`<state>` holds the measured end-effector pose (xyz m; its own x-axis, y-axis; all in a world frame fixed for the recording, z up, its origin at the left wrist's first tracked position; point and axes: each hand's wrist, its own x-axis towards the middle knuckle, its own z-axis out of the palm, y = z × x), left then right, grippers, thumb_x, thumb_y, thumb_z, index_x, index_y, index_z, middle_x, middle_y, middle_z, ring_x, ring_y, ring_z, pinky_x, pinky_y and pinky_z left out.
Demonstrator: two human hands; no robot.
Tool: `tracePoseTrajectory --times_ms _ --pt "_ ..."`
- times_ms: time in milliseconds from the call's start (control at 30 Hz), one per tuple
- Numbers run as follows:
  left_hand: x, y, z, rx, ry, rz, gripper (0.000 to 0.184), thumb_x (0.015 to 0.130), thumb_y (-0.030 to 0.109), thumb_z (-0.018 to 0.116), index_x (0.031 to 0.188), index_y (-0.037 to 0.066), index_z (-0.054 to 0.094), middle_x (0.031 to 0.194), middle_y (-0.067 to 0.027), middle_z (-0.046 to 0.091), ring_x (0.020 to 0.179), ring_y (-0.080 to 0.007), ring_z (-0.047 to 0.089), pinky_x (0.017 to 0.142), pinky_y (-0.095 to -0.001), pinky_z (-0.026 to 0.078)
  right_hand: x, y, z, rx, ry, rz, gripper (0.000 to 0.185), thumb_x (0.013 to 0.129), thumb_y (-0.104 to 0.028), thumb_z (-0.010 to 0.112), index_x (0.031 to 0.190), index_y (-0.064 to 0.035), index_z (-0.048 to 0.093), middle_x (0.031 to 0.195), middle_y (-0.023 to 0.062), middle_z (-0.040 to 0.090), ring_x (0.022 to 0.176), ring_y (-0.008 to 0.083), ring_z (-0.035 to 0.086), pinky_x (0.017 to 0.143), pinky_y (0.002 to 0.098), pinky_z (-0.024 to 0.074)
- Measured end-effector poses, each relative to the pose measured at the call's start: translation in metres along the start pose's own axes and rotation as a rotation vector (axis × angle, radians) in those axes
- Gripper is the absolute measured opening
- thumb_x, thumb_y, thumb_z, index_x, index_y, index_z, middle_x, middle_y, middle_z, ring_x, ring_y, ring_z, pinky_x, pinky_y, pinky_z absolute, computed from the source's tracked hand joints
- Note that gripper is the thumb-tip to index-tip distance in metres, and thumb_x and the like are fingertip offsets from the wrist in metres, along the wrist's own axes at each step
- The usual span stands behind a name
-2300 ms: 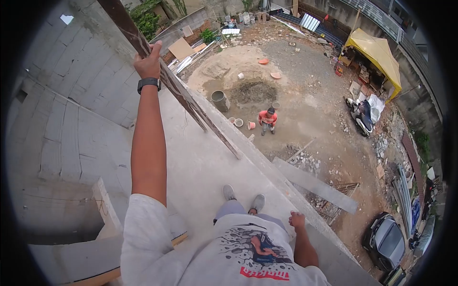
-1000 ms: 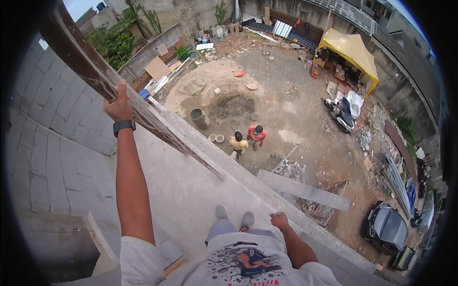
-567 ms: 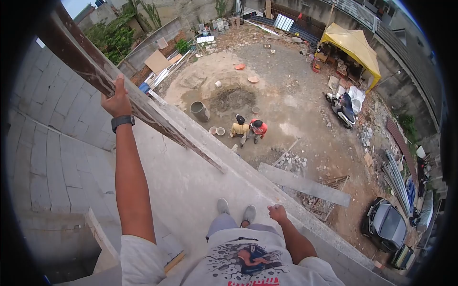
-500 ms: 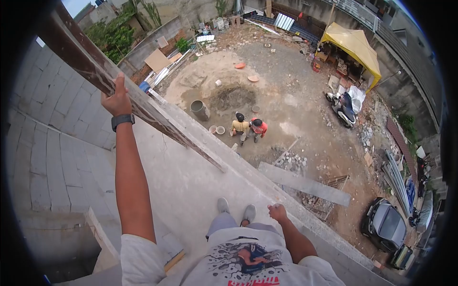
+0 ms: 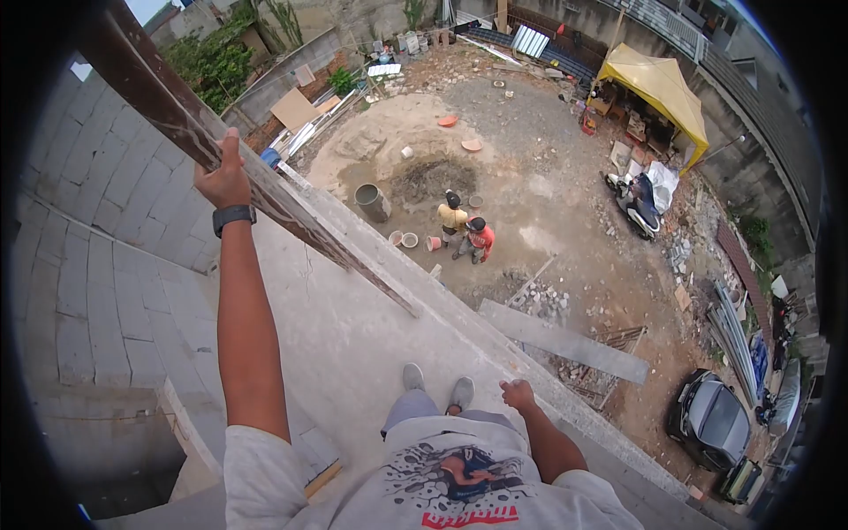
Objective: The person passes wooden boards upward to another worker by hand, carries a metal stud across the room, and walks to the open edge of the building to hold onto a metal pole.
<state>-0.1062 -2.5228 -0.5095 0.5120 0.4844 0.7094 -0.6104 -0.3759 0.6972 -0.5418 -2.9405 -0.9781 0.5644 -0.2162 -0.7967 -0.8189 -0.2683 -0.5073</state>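
Note:
My left hand (image 5: 225,179) is wrapped round the edge of a brown metal post (image 5: 155,84), thumb pointing up along it; a dark watch (image 5: 234,216) is on that wrist. The post slants from the upper left down to the concrete floor (image 5: 327,327). Beside my right hip, my right hand (image 5: 518,395) hangs with its fingers curled in, and nothing shows in it. It is nearest to the concrete ledge (image 5: 548,393), apart from it. My grey shoes (image 5: 412,377) stand on the floor close to this ledge.
Beyond the ledge is a drop to a yard with two people, one in a yellow top (image 5: 453,215) and one in red (image 5: 480,237). Near them are a grey drum (image 5: 372,202) and a reddish bucket (image 5: 433,243). A floor opening (image 5: 124,459) lies lower left, beside a block wall (image 5: 97,309).
Down in the yard, the person in yellow has straightened up and shifted right, and the reddish bucket now shows. My left hand keeps its hold on the post; my right hand has barely moved.

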Motion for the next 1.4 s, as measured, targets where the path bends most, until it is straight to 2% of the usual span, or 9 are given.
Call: tracePoseTrajectory --times_ms 600,700,800,900,1000,1100,1300,1367,1400 --pt "0.003 -0.007 -0.002 -0.029 -0.031 0.036 0.018 0.08 0.013 0.075 0.073 0.003 0.062 0.058 -0.0004 0.055 0.048 -0.0084 0.05 0.047 -0.024 0.043 0.0 -0.016 0.007 0.082 0.027 -0.069 0.032 0.085 -0.028 0.066 0.07 -0.0003 0.059 0.059 0.0089 0.06 0.048 0.017 0.058 0.044 0.0311 0.045" --pt "0.002 -0.007 -0.002 -0.035 -0.027 0.037 0.018 0.08 0.013 0.075 0.073 0.004 0.062 0.058 -0.0005 0.055 0.048 -0.0082 0.05 0.047 -0.024 0.043 0.019 0.006 0.015 -0.112 0.007 -0.309 0.032 0.085 -0.028 0.066 0.071 0.0001 0.059 0.059 0.0091 0.06 0.047 0.0172 0.057 0.042 0.031 0.0442" --pt "0.002 -0.006 -0.002 -0.032 -0.028 0.038 0.017 0.08 0.013 0.075 0.074 0.004 0.061 0.06 -0.0005 0.055 0.048 -0.0078 0.05 0.047 -0.0237 0.043 0.005 -0.012 0.012 0.024 -0.003 -0.104 0.032 0.085 -0.027 0.066 0.07 0.0005 0.059 0.059 0.0089 0.06 0.047 0.0171 0.057 0.043 0.0308 0.0443" --pt "0.001 -0.003 0.001 -0.043 -0.023 0.018 0.017 0.08 0.013 0.075 0.075 0.005 0.061 0.061 -0.0003 0.055 0.049 -0.0072 0.05 0.047 -0.0235 0.043 0.006 -0.01 0.014 -0.171 -0.023 -0.208 0.045 0.087 -0.037 0.058 0.075 0.0057 0.062 0.064 0.0155 0.064 0.057 0.0248 0.065 0.059 0.0354 0.0511" --pt "0.003 -0.009 -0.002 -0.034 -0.035 0.018 0.017 0.08 0.013 0.075 0.076 0.005 0.061 0.061 0.0001 0.055 0.05 -0.0068 0.05 0.047 -0.0233 0.043 -0.009 -0.029 0.01 -0.068 -0.012 -0.038 0.041 0.09 -0.036 0.054 0.081 0.0021 0.065 0.067 0.0147 0.064 0.06 0.025 0.065 0.062 0.0365 0.0516" --pt "0.004 -0.009 -0.003 -0.044 -0.043 0.031 0.017 0.081 0.013 0.075 0.076 0.005 0.061 0.061 0.0004 0.055 0.049 -0.0067 0.05 0.047 -0.0231 0.043 0.001 -0.02 0.011 -0.127 -0.044 -0.02 0.033 0.092 -0.032 0.051 0.086 -0.0046 0.068 0.071 0.0136 0.065 0.065 0.0255 0.065 0.065 0.0385 0.0514" --pt "0.002 -0.006 -0.004 -0.033 -0.036 0.019 0.022 0.078 0.018 0.077 0.071 0.005 0.061 0.06 0.0007 0.058 0.05 -0.0067 0.051 0.049 -0.0234 0.04 0.02 0.023 0.019 -0.411 -0.035 -0.336 0.021 0.091 -0.025 0.054 0.086 -0.0094 0.067 0.075 0.0133 0.065 0.071 0.0283 0.064 0.067 0.0413 0.0505" --pt "0.001 -0.005 -0.003 -0.049 -0.033 0.0 0.022 0.078 0.018 0.077 0.072 0.005 0.061 0.06 0.0008 0.058 0.05 -0.0068 0.051 0.049 -0.0235 0.04 0.024 0.037 0.023 -0.284 0.046 -0.52 0.027 0.087 -0.027 0.062 0.077 -0.0024 0.063 0.065 0.0104 0.062 0.057 0.0205 0.06 0.053 0.0344 0.0472" --pt "0.001 -0.005 -0.002 -0.049 -0.032 0.006 0.022 0.078 0.018 0.077 0.072 0.005 0.061 0.06 0.0008 0.058 0.05 -0.0067 0.051 0.049 -0.0236 0.04 0.025 0.039 0.023 -0.204 0.057 -0.466 0.029 0.086 -0.028 0.064 0.075 -0.0007 0.061 0.063 0.0096 0.061 0.053 0.0185 0.059 0.049 0.0326 0.0465"
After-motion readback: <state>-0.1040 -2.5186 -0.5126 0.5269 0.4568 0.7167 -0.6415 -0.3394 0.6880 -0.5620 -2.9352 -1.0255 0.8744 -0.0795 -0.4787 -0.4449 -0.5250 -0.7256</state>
